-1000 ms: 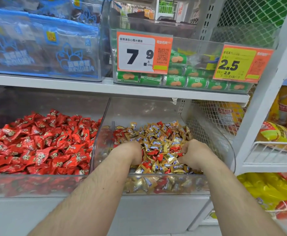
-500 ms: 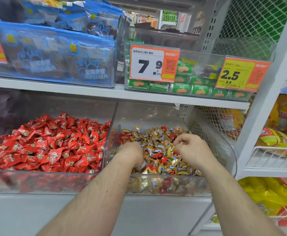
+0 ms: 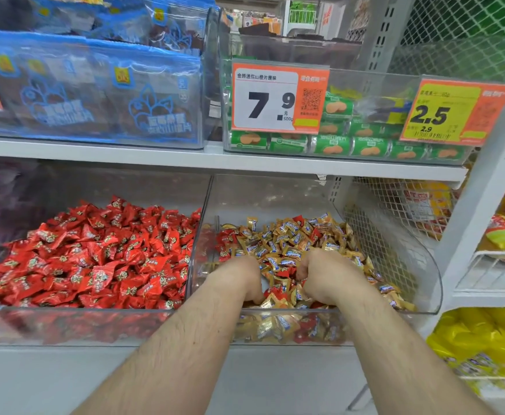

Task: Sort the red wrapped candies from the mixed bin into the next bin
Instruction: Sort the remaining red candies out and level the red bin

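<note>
The clear mixed bin (image 3: pixel 431 283) holds gold-and-blue wrapped candies (image 3: pixel 290 238) with red wrapped candies (image 3: pixel 226 237) scattered among them, most at its left side. Both my hands are down in this pile near the bin's front. My left hand (image 3: pixel 240 277) is knuckles-up with its thumb on the candies; its fingers are hidden. My right hand (image 3: pixel 326 275) has its fingers curled under into the candies. One red candy (image 3: pixel 276 290) lies between the two hands. The bin to the left (image 3: pixel 65 309) is heaped with red candies (image 3: pixel 101 253).
A white shelf (image 3: pixel 185 158) runs just above the bins, carrying blue bags (image 3: pixel 95 94) and green packets (image 3: pixel 365 148) behind price tags. White wire mesh (image 3: pixel 389 235) bounds the mixed bin on the right. Yellow bags (image 3: pixel 479 351) fill a rack at the lower right.
My right hand has dropped from above the pile back into the candies and moved closer to my left hand. The left hand stays buried in the mixed bin.
</note>
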Available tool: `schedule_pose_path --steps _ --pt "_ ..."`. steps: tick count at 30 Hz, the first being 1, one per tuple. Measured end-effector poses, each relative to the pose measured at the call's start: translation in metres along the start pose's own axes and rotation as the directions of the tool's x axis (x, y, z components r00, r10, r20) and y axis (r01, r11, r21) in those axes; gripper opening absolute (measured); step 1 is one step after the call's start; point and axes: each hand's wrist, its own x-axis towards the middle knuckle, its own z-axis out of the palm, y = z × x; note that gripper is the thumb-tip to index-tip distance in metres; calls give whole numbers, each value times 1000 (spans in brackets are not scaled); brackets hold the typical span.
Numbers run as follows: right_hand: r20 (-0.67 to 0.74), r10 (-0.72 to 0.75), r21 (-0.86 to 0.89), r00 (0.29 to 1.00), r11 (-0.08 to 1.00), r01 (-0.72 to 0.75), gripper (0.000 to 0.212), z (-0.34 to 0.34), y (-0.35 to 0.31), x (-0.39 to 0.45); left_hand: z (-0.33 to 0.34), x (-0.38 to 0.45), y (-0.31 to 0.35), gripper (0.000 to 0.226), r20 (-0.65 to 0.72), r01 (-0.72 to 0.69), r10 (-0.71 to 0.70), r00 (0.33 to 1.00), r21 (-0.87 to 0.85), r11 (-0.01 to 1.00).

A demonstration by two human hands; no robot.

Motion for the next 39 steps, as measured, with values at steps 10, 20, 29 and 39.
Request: schedule_pose_path --steps 10,20,29,39 --pt "-140 30 549 990 834 53 24 -27 37 -27 -10 -14 0 39 -111 63 -74 991 -98 993" --pt "-195 31 722 980 681 122 33 -25 44 -31 -12 -10 23 37 -92 30 -47 995 -172 985" --pt "-210 -6 702 978 695 155 17 -26 33 -30 -5 -3 19 44 68 5 4 998 -128 992" --pt "-309 59 766 949 608 211 14 -33 22 -48 -9 -26 2 24 -195 -106 -11 981 -581 807"
